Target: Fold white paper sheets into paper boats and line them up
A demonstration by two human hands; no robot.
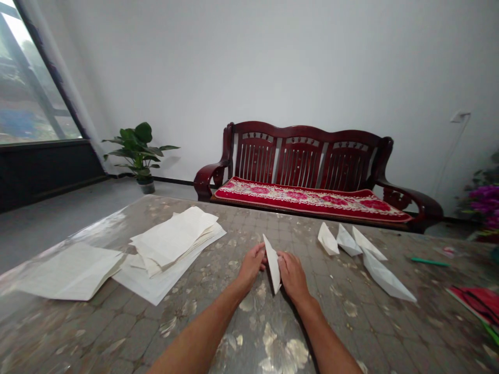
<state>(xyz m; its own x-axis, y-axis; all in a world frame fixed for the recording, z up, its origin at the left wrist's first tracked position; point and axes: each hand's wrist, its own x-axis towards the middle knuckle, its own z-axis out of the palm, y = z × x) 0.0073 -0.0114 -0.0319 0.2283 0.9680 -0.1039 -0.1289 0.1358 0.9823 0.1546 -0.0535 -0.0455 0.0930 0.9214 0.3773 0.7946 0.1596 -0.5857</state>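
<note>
A white folded paper boat (272, 264) stands on edge between my hands, a little above or on the patterned tabletop; I cannot tell which. My left hand (250, 266) is closed against its left side, the fingertips partly behind the paper. On the other side my right hand (293, 274) grips it with curled fingers, some of them hidden. Several finished paper boats lie off to the right, among them a small upright one (328, 240) and a longer one (388, 278). To the left are a stack of white paper sheets (175, 234) and another sheaf of paper (74, 272).
The table (218, 311) has a glossy patterned cover. At its right are a green pen (430, 262) and a red booklet (477, 301). Beyond the table stand a dark red wooden bench (298, 161) with a floral cushion and a potted plant (140, 150).
</note>
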